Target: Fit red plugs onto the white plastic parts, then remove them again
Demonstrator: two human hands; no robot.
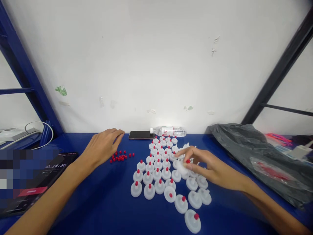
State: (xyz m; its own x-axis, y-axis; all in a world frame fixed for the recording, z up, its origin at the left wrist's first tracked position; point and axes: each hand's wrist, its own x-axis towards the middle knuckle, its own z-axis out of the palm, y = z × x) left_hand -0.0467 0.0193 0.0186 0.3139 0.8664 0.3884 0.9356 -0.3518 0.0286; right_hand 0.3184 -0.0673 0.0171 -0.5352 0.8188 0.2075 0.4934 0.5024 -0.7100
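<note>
My right hand (pixel 202 164) pinches a white disc-shaped filter (pixel 182 168) with a red cap (pixel 187 161) on it, over a cluster of similar filters. Many filters (pixel 157 174) on the left side of the cluster wear red caps on their upright nozzles; several on the right, such as one bare filter (pixel 195 199), show plain white nozzles. My left hand (pixel 105 145) hovers just left of a small heap of loose red caps (pixel 119 158). Its fingers are loosely bent, partly hidden by the back of the hand, and nothing shows between them.
A dark phone (pixel 141 134) and a clear water bottle (pixel 179 131) lie along the wall. At left rests a larger phone showing a timer (pixel 58 163). A grey plastic bag (pixel 234 156) covers the right of the blue table (pixel 105 202), under a small packet of red pieces (pixel 274 170).
</note>
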